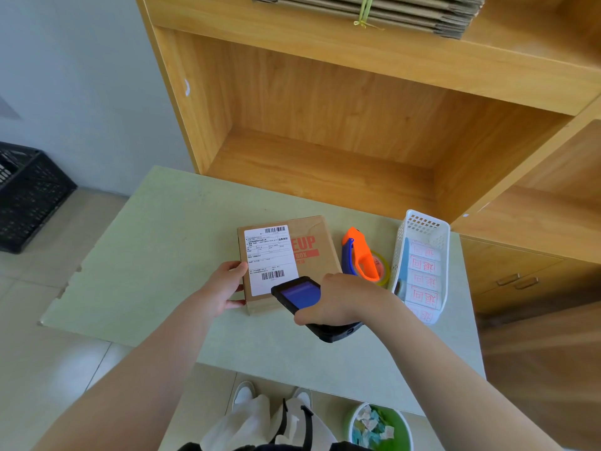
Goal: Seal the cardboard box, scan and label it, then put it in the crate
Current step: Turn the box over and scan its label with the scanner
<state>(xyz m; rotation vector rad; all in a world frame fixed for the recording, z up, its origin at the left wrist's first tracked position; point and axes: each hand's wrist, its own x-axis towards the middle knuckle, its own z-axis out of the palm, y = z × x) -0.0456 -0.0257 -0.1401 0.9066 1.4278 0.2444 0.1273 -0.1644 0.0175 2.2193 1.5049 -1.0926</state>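
Brown cardboard box (312,252) lies flat on the pale green counter (156,242) in the head view, near its middle, with red print on its top and a white shipping label (270,258) stuck over its left half. The left hand (224,288) grips the box's near left corner, thumb on the top edge and fingers curled against the side. The right hand (338,301) is clamped round a black handheld scanner (300,294), whose lit blue screen faces up and whose far end hangs over the box's near edge, just beside the label's lower barcode. Right of the box, an orange and blue tape dispenser (361,255) rests on the counter, and just beyond it stands a white perforated basket (422,229) holding a roll of red-printed stickers (422,278). A black plastic crate (29,196) sits on the floor at far left, well apart from the counter. Behind the counter stands a wooden shelf unit (325,125).
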